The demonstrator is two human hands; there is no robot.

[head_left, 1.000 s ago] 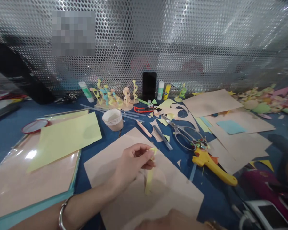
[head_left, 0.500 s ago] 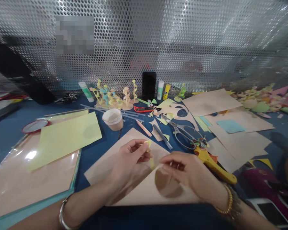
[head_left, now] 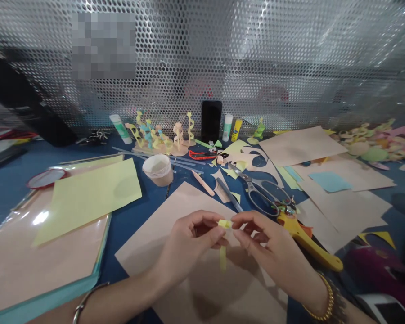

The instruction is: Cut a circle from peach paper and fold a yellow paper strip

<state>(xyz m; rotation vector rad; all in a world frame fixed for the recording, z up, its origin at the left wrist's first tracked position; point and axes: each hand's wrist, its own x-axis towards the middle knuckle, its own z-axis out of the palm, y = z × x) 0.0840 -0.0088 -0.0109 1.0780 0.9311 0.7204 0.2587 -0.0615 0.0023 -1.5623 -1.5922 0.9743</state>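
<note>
My left hand [head_left: 197,236] pinches a small yellow paper piece [head_left: 224,223], from which a narrow yellow strip hangs down. Close against its right side, my right hand [head_left: 268,243] has thumb and forefinger pressed together at the paper's edge; whether they grip the paper or something tiny is too small to tell. Both hands are above a pale pink sheet [head_left: 151,243]. Beyond them lie a blue pen [head_left: 230,194], a pink paper roll [head_left: 203,182] and large scissors [head_left: 263,194].
Paper figures [head_left: 155,137], glue sticks and a black phone [head_left: 211,120] stand at the back. A white-lined cup [head_left: 158,170] is left of centre. Yellow-handled glue gun or tool [head_left: 310,243] lies right; yellow paper [head_left: 94,195] covers a folder at left.
My left hand has moved right with the yellow paper, and my right hand has come up against it. The pink sheet beneath appears shifted.
</note>
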